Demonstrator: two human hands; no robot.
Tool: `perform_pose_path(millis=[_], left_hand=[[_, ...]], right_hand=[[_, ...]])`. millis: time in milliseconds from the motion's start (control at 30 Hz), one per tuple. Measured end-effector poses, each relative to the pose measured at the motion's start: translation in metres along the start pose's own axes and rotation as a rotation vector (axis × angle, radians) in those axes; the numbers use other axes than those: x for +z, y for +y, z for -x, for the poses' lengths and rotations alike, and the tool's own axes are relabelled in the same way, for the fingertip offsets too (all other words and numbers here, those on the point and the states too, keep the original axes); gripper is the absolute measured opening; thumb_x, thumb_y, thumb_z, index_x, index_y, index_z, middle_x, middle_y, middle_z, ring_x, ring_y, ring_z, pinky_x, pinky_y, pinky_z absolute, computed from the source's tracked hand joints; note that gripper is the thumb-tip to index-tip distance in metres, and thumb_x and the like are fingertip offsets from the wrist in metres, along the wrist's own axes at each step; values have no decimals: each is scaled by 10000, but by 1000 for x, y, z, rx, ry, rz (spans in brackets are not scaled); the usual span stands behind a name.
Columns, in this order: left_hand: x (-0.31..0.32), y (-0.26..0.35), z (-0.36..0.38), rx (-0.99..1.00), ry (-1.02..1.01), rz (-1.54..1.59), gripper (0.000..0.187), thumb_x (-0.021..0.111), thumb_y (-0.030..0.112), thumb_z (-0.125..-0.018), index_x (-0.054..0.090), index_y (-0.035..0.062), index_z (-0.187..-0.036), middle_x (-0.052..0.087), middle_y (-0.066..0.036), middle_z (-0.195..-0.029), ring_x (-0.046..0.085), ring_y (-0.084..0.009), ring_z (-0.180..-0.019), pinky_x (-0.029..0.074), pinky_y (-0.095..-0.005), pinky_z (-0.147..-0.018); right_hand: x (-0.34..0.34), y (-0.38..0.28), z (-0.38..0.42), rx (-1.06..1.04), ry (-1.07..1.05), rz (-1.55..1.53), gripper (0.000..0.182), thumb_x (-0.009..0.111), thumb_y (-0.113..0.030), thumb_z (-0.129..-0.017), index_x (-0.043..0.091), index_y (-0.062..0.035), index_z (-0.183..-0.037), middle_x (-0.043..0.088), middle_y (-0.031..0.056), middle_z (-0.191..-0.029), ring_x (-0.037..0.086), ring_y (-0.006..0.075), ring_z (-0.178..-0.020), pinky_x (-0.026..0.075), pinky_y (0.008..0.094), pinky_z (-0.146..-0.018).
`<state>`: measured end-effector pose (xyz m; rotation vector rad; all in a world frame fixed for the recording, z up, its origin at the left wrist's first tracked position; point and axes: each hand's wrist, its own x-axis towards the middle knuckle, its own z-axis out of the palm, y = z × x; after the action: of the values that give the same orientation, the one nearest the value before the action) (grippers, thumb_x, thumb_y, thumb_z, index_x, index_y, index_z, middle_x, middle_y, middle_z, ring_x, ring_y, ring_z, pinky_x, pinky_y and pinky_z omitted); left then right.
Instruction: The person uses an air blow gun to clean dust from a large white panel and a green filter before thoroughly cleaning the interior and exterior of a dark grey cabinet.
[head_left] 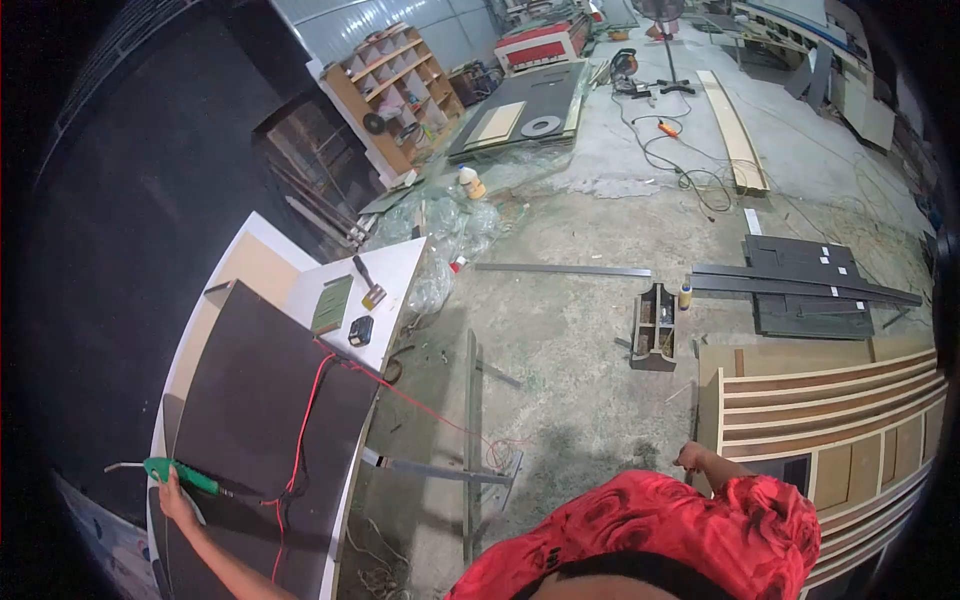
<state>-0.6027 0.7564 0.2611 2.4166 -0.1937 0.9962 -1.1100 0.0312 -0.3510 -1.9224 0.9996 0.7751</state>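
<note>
My left hand is wrapped around a green air blow gun whose thin metal nozzle points left. It is over the left edge of a dark brown panel lying on a white-edged piece. From the gun's area a red air hose runs across the panel and down to the floor. My right hand hangs low beside my body, near the slatted wooden frame, with its fingers curled and nothing visible in them.
On the white board lie a brush, a black battery-like block and a green sheet. A metal stand, a tool caddy and dark panels are on the floor. Right is a slatted wooden frame.
</note>
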Motion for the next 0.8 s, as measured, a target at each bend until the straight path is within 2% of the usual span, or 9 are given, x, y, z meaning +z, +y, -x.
perform_pose_path(millis=[167,267,333,400,500,633,700,767,800], left_hand=[[1,-11,-7,-14,13,-135,591,528,466,-897,569,-8,-1248,556,-206,-1285,530,-300,-1174,356,-376,-995],[-1,-7,-6,-46,3,-168,570,557,458,-885,583,11,-1239,570,-190,-1271,536,-288,-1164,363,-363,-989],[-2,1,-6,-74,7,-155,557,555,459,-886,592,22,-1231,578,-182,-1262,540,-283,-1159,364,-359,-988],[-4,-2,-7,-55,-96,-67,544,559,456,-885,602,28,-1219,591,-162,-1248,550,-270,-1143,369,-350,-983],[-2,10,1,-14,-32,-85,534,543,455,-893,604,37,-1220,590,-157,-1253,549,-273,-1144,362,-345,-989],[3,-16,-6,29,22,-288,559,451,500,-923,602,62,-1235,546,-162,-1314,480,-294,-1233,289,-385,-1041],[3,-17,-6,23,43,-287,566,421,522,-926,597,96,-1254,514,-160,-1351,461,-299,-1251,233,-425,-1065],[0,4,3,-43,-37,-263,593,411,536,-926,572,91,-1283,492,-165,-1373,441,-295,-1270,183,-448,-1081],[-3,1,4,1,-89,-260,648,401,557,-925,533,55,-1313,469,-178,-1391,403,-285,-1301,137,-450,-1090]], right_hand=[[7,-16,19,115,-18,-120,386,651,-292,-815,670,79,-919,683,185,-825,688,272,-672,538,411,-592],[25,-16,-3,-146,-62,175,435,617,-342,-823,674,72,-944,689,178,-837,695,256,-693,546,394,-598],[23,-32,4,-150,-70,154,431,615,-343,-824,676,65,-951,689,179,-838,697,259,-699,549,395,-605],[25,-36,6,-147,-86,136,428,613,-343,-826,678,59,-957,690,180,-840,698,261,-705,551,396,-612],[27,-43,0,-220,-74,192,439,603,-358,-828,681,50,-970,692,176,-860,697,266,-702,552,393,-619],[12,-59,28,-173,-40,180,423,588,-346,-819,688,40,-961,695,167,-872,698,264,-705,552,389,-620],[15,-61,23,-156,-28,189,423,584,-346,-813,690,38,-958,696,163,-876,697,264,-703,553,388,-626],[22,-53,0,-99,-78,192,404,607,-320,-786,692,37,-956,694,171,-877,696,262,-692,553,388,-645],[24,-50,-11,-100,-77,186,404,607,-320,-786,692,37,-956,694,171,-877,696,262,-692,553,388,-645]])
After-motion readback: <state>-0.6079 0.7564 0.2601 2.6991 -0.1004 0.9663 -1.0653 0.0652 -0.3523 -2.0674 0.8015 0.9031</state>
